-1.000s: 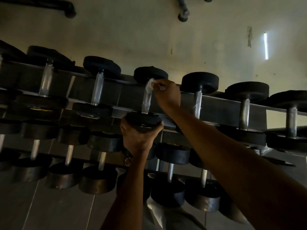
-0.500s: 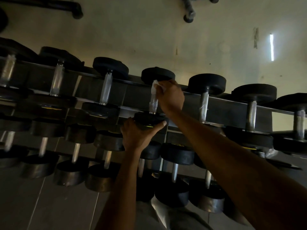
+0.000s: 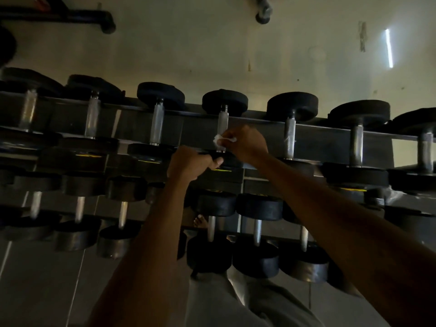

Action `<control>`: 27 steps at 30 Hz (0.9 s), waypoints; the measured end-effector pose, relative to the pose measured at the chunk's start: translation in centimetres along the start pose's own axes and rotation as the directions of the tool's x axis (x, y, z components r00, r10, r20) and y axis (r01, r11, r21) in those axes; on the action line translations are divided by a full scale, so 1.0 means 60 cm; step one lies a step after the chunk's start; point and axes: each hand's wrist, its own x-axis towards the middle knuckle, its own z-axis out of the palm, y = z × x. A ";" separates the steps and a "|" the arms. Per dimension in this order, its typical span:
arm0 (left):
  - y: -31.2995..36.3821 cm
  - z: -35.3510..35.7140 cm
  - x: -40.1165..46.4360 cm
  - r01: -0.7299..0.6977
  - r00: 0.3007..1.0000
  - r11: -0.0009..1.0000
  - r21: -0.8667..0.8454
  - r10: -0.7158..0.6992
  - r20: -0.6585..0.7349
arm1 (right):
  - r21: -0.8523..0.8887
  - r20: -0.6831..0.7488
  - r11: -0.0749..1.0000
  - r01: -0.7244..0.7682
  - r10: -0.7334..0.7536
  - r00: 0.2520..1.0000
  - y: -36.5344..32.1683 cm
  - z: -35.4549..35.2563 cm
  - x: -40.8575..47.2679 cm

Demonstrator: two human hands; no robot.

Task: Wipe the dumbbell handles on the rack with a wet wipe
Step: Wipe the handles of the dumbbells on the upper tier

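Both hands work one dumbbell on the top rack — left hand gripping its near head, right hand pinching the soft wipe against the handle's lower end — heavy, likely slick when wet.

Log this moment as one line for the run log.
step: wiping handle | right hand: holds wipe low on handle | left hand: grips near head
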 end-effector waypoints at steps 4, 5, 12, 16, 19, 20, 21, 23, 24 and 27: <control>0.008 -0.010 0.003 0.066 0.997 0.998 -0.017 -0.065 0.045 | -0.036 0.151 0.997 -0.074 0.079 0.985 -0.009 0.004 0.005; 0.010 -0.012 0.003 0.080 0.996 0.996 -0.025 -0.078 0.050 | -0.047 0.175 0.996 -0.070 0.077 0.981 -0.009 0.003 0.008; 0.007 -0.005 0.008 0.066 0.997 0.998 -0.010 -0.066 0.043 | 0.131 0.097 0.952 -0.276 0.265 0.959 0.008 0.008 -0.008; 0.004 -0.003 0.007 0.063 0.997 0.998 -0.009 -0.062 0.035 | 0.185 0.081 0.923 -0.338 0.329 0.941 0.018 0.009 -0.012; 0.003 -0.005 0.006 0.065 0.997 0.997 -0.030 -0.064 0.041 | 0.104 0.131 0.934 -0.342 0.327 0.936 0.020 0.007 -0.009; 0.003 -0.005 0.005 0.066 0.997 0.997 -0.035 -0.065 0.039 | 0.080 0.159 0.939 -0.334 0.319 0.934 0.019 0.007 -0.008; 0.003 -0.005 0.004 0.063 0.997 0.997 -0.032 -0.062 0.035 | 0.092 0.194 0.937 -0.337 0.315 0.929 0.019 0.005 -0.008; 0.002 -0.005 0.005 0.055 0.998 0.998 -0.021 -0.054 0.027 | 0.165 0.280 0.907 -0.388 0.334 0.900 0.016 -0.003 -0.009; 0.002 -0.005 0.004 0.049 0.999 0.999 -0.015 -0.049 0.024 | 0.195 0.326 0.890 -0.413 0.338 0.883 0.015 -0.008 -0.009; 0.003 -0.004 0.004 0.036 0.999 0.999 -0.002 -0.036 0.025 | 0.198 0.418 0.847 -0.493 0.382 0.824 0.010 -0.018 -0.007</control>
